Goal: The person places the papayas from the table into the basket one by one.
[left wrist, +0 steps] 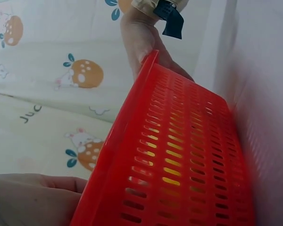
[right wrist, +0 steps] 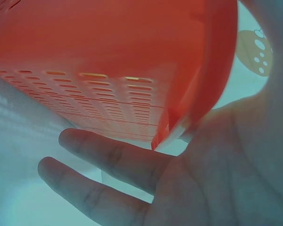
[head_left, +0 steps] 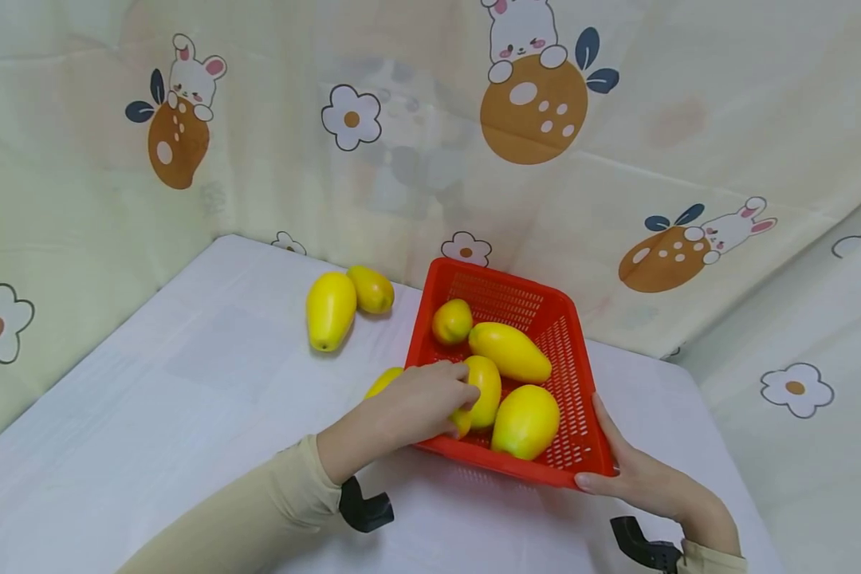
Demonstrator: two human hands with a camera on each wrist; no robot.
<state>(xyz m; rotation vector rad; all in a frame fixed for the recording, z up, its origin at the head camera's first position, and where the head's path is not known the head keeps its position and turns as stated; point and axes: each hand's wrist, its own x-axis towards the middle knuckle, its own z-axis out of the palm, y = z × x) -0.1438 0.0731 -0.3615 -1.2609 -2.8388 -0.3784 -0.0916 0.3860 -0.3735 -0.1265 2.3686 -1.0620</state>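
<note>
A red plastic basket (head_left: 590, 414) with slotted walls sits on the table, several yellow mangoes inside. My left hand (head_left: 423, 399) reaches over its left wall with curled fingers and grips a mango (head_left: 462, 422), mostly hidden under them. Right beside those fingers lies another mango (head_left: 485, 391). A rounder mango (head_left: 526, 422) is at the basket's front, with a long mango (head_left: 509, 352) and a small one (head_left: 452, 322) farther back. My right hand (head_left: 646, 474) holds the front right corner, thumb over the rim and fingers along the outside; in the right wrist view two fingers (right wrist: 115, 157) stretch under the rim.
Two mangoes, a long one (head_left: 332, 311) and a shorter one (head_left: 371, 289), lie on the white-covered table (head_left: 208, 383) left of the basket. Another mango (head_left: 383, 382) shows partly behind my left forearm. A patterned curtain (head_left: 402, 183) closes off the table's back and sides.
</note>
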